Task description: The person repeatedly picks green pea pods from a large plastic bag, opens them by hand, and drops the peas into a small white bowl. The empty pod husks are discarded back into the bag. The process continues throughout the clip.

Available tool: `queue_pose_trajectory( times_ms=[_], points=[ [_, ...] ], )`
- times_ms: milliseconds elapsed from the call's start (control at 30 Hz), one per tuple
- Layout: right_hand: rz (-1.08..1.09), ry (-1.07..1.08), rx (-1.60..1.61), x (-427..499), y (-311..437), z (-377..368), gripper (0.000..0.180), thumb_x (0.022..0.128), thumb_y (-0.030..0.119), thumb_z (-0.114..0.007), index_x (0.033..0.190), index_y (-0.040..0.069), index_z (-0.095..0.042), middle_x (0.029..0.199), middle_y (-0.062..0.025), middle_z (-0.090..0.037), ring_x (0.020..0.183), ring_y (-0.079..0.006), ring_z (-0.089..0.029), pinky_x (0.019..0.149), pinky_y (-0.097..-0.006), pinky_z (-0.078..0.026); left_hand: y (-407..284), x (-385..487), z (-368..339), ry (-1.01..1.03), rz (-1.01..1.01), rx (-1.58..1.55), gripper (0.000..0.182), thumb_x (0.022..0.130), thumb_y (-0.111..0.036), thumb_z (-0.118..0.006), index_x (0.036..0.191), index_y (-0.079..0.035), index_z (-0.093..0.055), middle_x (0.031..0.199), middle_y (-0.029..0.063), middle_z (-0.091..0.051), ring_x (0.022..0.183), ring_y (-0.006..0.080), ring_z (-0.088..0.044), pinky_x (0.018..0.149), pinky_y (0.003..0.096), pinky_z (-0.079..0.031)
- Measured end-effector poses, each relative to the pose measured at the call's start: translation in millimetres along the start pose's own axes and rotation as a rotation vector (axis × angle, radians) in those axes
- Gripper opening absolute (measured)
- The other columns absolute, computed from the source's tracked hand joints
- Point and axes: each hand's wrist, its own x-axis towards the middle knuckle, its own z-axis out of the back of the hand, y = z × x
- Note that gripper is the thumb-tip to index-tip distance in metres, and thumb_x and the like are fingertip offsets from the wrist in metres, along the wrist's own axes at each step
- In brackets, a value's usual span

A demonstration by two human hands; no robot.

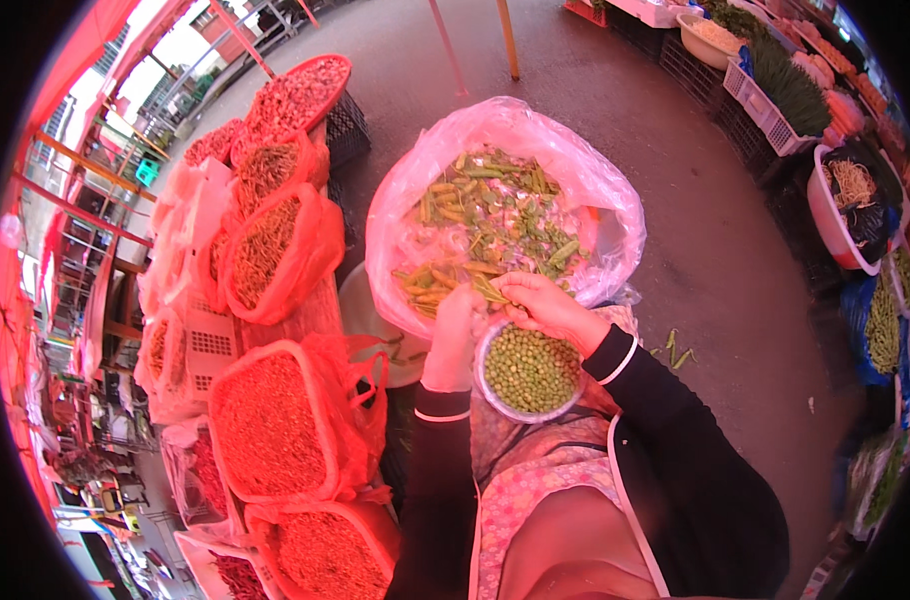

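A green pea pod (489, 289) is pinched between the fingertips of my left hand (458, 322) and my right hand (545, 301). Just below them, a round bowl (482, 381) full of shelled green peas (533, 366) rests on my lap. Beyond my hands stands a wide container lined with a clear plastic bag (395, 217), its edges bunched up around the rim. Inside lie whole pea pods (443, 202) and opened green shells (511, 191), with more yellowish pods (425, 289) at the near left. My fingers partly cover the held pod.
Close on my left, a stall carries red bags of dried goods (271, 247) and tubs of red flakes (275, 427). A pale basin (365, 300) sits between stall and bag. Stray pods (676, 351) lie on the wet floor (695, 247). Vegetable crates (762, 105) line the right side.
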Motion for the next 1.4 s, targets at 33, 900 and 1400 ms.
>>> queue_pose_trajectory(
  times_ms=[33, 900, 1400],
  points=[
    [-0.033, -0.048, 0.051, -2.7, -1.8, 3.7, 0.021, 0.102, 0.016, -0.05, 0.115, 0.003, -0.061, 0.081, -0.0005, -0.057, 0.056, -0.0062, -0.044, 0.045, -0.0198, -0.033, -2.0, -5.5, -0.8, -0.03, 0.019, -0.039, 0.019, 0.09, -0.019, -0.05, 0.072, -0.013, -0.047, 0.062, -0.0063, -0.037, 0.05, 0.0043, -0.031, 0.043, 0.0217, -0.025],
    [0.397, -0.125, -0.173, -66.1, -84.4, -20.8, 0.059, 0.11, 0.043, -0.024, 0.117, -0.003, -0.061, 0.123, -0.0142, -0.064, 0.119, -0.025, -0.057, 0.112, -0.0408, -0.036, 16.5, -23.6, 23.7, -0.139, 0.059, -0.174, 0.026, 0.099, -0.027, -0.045, 0.075, -0.016, -0.045, 0.061, -0.0094, -0.035, 0.049, 0.0027, -0.031, 0.044, 0.0215, -0.023],
    [0.419, -0.247, 0.294, -78.2, -32.4, 3.5, 0.045, 0.109, 0.036, -0.038, 0.127, -0.003, -0.053, 0.116, -0.0137, -0.066, 0.117, -0.0263, -0.06, 0.109, -0.0431, -0.042, 50.4, -39.5, 49.1, -0.218, -0.239, 0.353, 0.017, 0.096, -0.015, -0.062, 0.109, -0.004, -0.067, 0.084, 0.0, -0.063, 0.072, 0.0055, -0.054, 0.064, 0.0218, -0.045]
  ],
)
